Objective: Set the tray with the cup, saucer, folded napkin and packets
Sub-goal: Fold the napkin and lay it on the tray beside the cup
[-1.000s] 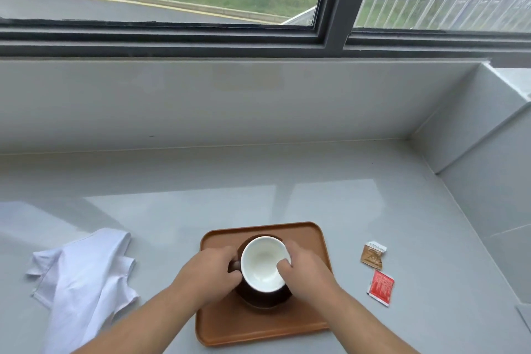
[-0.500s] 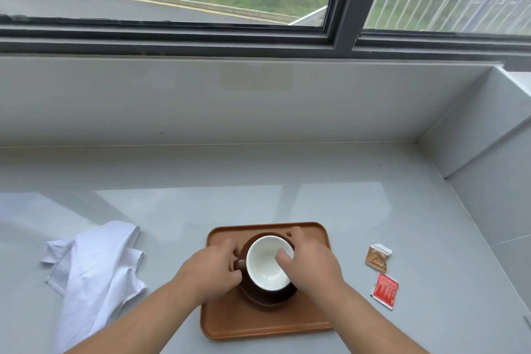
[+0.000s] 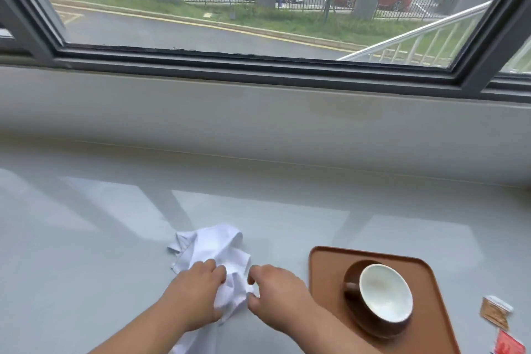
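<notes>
A crumpled white napkin [image 3: 214, 250] lies on the grey counter, left of the tray. My left hand [image 3: 192, 293] presses on its left side, fingers curled into the cloth. On the napkin's right edge my right hand [image 3: 275, 296] pinches the fabric. The brown tray [image 3: 324, 264] sits at the lower right. On it stands a dark saucer [image 3: 352, 273] carrying a cup [image 3: 385, 296], brown outside and white inside, handle to the left. Right of the tray lie a brown packet [image 3: 495, 310] and a red packet [image 3: 508, 345].
The grey counter [image 3: 115, 238] runs back to a low white ledge [image 3: 258, 123] under a wide window. Bare counter stretches left of and behind the napkin.
Both hands left the cup and moved left onto the napkin. The view swung left, so the tray now sits at the lower right.
</notes>
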A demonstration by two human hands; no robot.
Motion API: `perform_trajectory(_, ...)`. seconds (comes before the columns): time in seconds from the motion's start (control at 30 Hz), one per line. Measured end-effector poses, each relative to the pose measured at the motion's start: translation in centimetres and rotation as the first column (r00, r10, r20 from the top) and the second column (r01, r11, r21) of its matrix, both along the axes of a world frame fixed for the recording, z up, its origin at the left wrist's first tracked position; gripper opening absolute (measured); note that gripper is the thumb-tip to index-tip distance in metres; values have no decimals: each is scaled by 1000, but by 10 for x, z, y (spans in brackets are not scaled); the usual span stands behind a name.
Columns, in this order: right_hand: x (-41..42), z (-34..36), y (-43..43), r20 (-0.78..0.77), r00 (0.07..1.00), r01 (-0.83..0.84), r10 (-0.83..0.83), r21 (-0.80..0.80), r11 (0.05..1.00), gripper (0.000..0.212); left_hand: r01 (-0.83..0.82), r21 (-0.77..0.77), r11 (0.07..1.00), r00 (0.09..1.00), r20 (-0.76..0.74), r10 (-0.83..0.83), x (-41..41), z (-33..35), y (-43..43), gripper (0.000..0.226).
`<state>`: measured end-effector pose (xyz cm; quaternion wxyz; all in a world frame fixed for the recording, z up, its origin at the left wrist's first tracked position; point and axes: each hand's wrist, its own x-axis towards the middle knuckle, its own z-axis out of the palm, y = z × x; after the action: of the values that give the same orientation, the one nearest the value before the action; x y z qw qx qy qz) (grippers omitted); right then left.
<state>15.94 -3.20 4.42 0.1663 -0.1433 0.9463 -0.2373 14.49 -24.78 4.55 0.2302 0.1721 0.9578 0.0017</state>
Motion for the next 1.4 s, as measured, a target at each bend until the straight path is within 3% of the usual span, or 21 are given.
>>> perform_trajectory(0.17, 15, -14, -71, 97, 995, -29, 27, 20, 999, 38, -5, 116, 993, 1000, 13, 4, 0, -12, -68, 66)
perform_trajectory(0.33, 17, -16, -111, 74, 997, 29, -32, 44, 999, 37, -173, 195, 965, 977, 158, 143, -9, -10, -93, 36)
perform_trajectory(0.5, 9, -7, -124, 34, 998, 58, -60, 58, 997, 24, -290, 273, 917, 957, 52, 286, -18, -13, -99, 38)
perform_trajectory(0.57, 8, -4, -124, 35, 997, 59, -62, 75, 995, 24, -351, 240, 905, 936, 124, 330, -23, -13, -101, 47)
perform_trajectory(0.73, 13, -2, -127, 50, 998, 34, -36, 42, 999, 30, -426, 165, 889, 864, 364, 347, -31, -15, -89, 30)
perform_trajectory(0.8, 15, -2, -130, 59, 998, 18, -20, 31, 999, 44, -589, 258, 766, 757, 508, 411, -34, -13, -81, 27)
perform_trajectory(0.87, 16, 0, -133, 47, 997, 68, -68, 1, 998, 57, -771, 326, 546, 595, 675, 436, -37, -4, -73, 20)
perform_trajectory(0.97, 13, 7, -135, 10, 987, 159, -159, -10, 987, 72, -883, 322, 341, 444, 808, 388, -43, 21, -63, 18)
perform_trajectory(1.07, 3, 17, -126, -84, 988, 129, -129, -1, 992, 52, -921, 339, 193, 386, 863, 325, -53, 49, -53, 25)
perform_trajectory(1.13, -6, 31, -116, -118, 983, 137, -138, -19, 990, 44, -899, 395, 188, 437, 827, 353, -56, 68, -48, 25)
perform_trajectory(1.23, -25, 60, -102, -47, 955, 286, -292, -109, 952, 27, -824, 500, 266, 566, 727, 389, -61, 91, -45, 20)
perform_trajectory(1.33, -47, 94, -87, 32, 939, 343, -344, -209, 916, 18, -675, 610, 415, 738, 576, 352, -62, 107, -48, 15)
perform_trajectory(1.4, -58, 116, -79, 50, 935, 352, -352, -268, 897, 17, -523, 638, 565, 848, 453, 274, -59, 118, -47, 37)
